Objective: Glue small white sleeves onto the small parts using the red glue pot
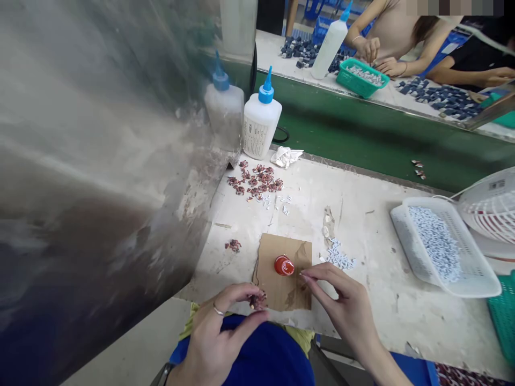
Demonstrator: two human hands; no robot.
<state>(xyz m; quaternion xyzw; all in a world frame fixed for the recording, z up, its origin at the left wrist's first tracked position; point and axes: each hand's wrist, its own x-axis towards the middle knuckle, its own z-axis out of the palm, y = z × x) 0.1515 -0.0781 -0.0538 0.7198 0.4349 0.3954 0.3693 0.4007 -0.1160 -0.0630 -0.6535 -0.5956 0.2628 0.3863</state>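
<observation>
Left hand [219, 335] clenching small red-printed pieces [257, 300], partly hidden; right hand [341, 305] hovering open, grasping nothing; white plastic basket [402, 236] holding pale blue pieces [436, 244].

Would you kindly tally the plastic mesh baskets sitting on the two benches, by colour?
White rectangular plastic mesh basket: 1
Green plastic mesh baskets: 2
Total: 3
</observation>
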